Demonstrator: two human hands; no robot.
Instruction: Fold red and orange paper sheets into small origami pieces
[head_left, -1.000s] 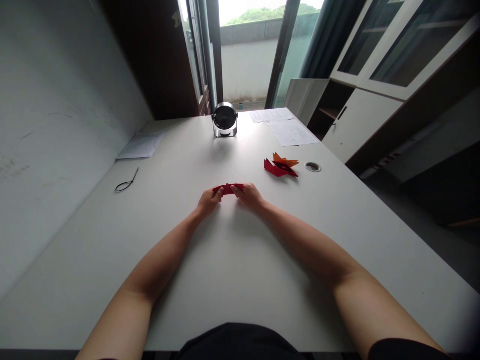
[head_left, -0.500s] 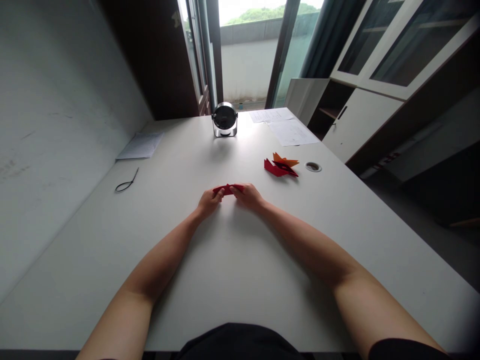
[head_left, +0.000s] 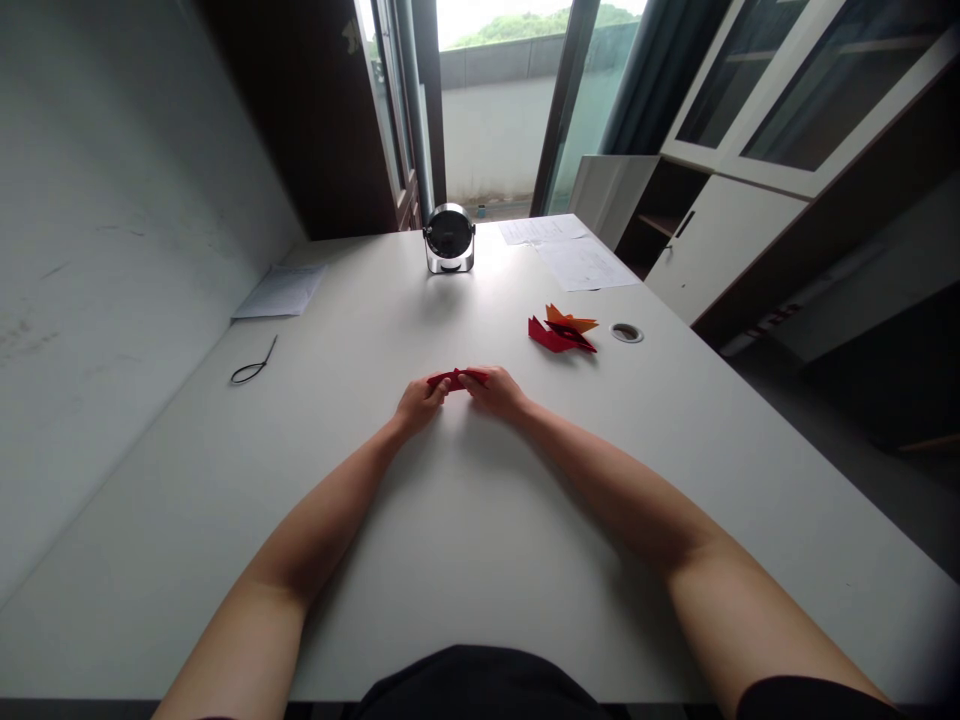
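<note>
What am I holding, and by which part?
A folded red paper, held by its ends: left hand on one, right hand on the other.

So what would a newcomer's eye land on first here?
Likely the red folded paper pinched between the left hand and right hand, mid-table. Next, the orange folded paper and dark red folded paper lying together to the right, vivid against the white table. Then the round, dark-faced device in a silver stand near the far edge.
</note>
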